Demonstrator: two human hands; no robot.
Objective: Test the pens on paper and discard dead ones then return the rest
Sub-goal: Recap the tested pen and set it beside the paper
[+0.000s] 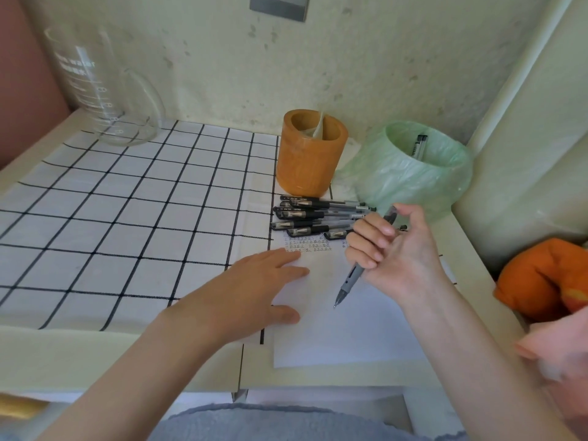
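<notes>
An orange cylindrical holder [311, 154] stands beside a green bag-lined bin [410, 176] that has two discarded pens [419, 146] in it. A heap of black-capped gel pens [318, 216] lies at the scribbled far edge of the white paper sheet [343, 332]. Your left hand [254, 288] lies flat on the sheet, fingers straight. Your right hand [397, 249] grips a grey retractable pen [350, 278] in curled fingers, its tip angled down at the paper; whether it touches cannot be told.
</notes>
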